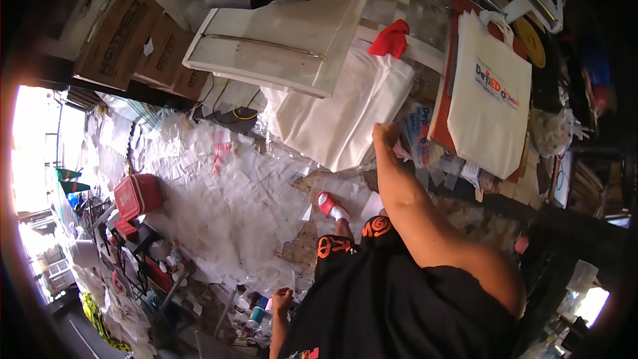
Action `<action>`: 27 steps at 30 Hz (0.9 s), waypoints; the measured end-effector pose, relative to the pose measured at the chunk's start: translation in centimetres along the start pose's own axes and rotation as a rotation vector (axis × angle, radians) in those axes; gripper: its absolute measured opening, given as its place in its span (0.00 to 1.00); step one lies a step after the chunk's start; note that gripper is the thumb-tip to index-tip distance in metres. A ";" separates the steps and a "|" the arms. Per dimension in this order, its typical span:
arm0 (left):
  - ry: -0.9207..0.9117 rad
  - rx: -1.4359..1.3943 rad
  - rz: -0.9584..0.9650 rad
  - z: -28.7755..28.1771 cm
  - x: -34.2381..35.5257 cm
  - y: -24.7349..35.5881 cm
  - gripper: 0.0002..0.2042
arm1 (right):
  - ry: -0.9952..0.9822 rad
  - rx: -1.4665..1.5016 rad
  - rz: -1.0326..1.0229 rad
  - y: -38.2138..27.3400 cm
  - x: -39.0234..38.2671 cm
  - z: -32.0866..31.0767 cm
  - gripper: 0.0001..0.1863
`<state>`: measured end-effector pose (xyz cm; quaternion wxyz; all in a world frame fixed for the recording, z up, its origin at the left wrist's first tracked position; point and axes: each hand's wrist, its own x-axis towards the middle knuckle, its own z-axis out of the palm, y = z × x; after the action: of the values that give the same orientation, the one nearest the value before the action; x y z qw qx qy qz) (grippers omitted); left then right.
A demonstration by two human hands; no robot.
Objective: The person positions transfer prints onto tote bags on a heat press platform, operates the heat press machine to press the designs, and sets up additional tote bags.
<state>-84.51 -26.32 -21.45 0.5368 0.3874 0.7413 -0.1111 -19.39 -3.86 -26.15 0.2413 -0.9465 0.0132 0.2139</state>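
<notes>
White cloth lies partly under the plate, its near and right parts sticking out, which probably leaves an edge I can reach. My right hand is at its right edge; can't tell if fingers are clamped on it. Left hand hangs low, fingers curled together, nothing visible in it. Printed bags right, on red board, likely to lie flat.

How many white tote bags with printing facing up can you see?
1: the printed white tote bag lies right of the plain white fabric and the right hand. More may be hidden beneath it.
</notes>
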 end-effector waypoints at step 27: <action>0.020 -0.017 0.219 -1.2 4.0 9.7 0.16 | -0.295 0.689 -0.074 -0.6 -4.4 -5.6 0.14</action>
<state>-79.14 -17.26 -22.06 0.5415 0.4626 0.7008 -0.0413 -21.12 -6.27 -19.64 0.5525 -0.7687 0.0151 0.3219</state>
